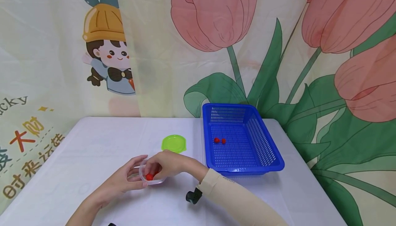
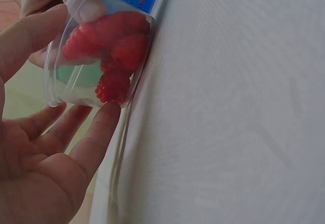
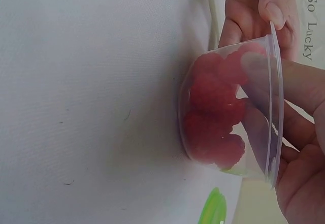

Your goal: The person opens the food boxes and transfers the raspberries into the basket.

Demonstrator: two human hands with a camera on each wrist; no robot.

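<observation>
A clear plastic tub [image 1: 157,182] with several red raspberries [image 3: 208,94] in it stands on the white table. My left hand [image 1: 131,176] holds it from the left; in the left wrist view the thumb lies at the rim and a fingertip touches near the base. My right hand [image 1: 168,164] reaches into the tub from above. Its fingers are around a raspberry [image 2: 82,42] near the top of the pile, seen through the cloudy wall. The fingertips' exact contact is partly hidden.
A blue plastic basket [image 1: 273,162] stands to the right, with two red raspberries [image 1: 217,140] on its mesh floor. Behind the tub lies a bright green lid [image 1: 174,143]. A printed cloth [image 1: 154,64] hangs behind the table [image 1: 77,150].
</observation>
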